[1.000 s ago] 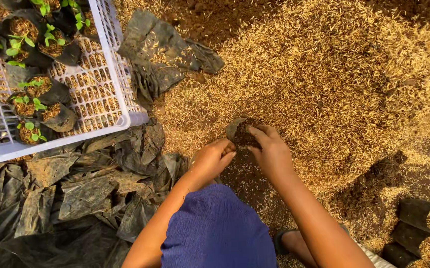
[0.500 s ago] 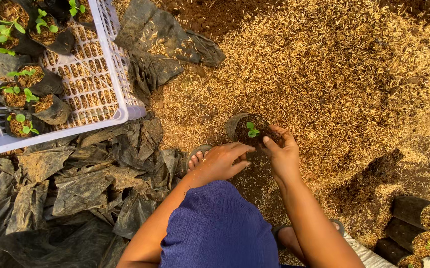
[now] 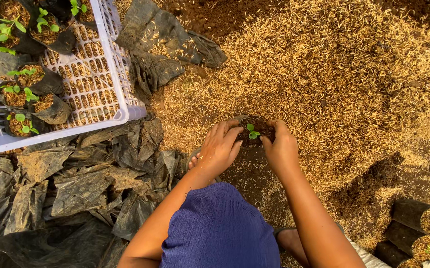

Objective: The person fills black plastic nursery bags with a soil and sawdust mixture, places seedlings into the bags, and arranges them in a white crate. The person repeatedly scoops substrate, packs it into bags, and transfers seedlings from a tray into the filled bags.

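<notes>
Black seedling bag [image 3: 257, 130] at frame centre is clamped between left hand [image 3: 218, 149] and right hand [image 3: 280, 149]; the sprout [image 3: 252, 131] could be crushed by squeezing.

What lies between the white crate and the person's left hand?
In the head view, crumpled empty black plastic bags on husk-strewn ground lie between the white crate and the left hand.

White crate [image 3: 120, 106] — green seedling [image 3: 251, 130], seemingly black bag [image 3: 260, 124].

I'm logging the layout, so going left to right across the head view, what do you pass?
White plastic crate of potted seedlings → left hand → small seedling bag between both hands → right hand → filled black bags at far right.
</notes>
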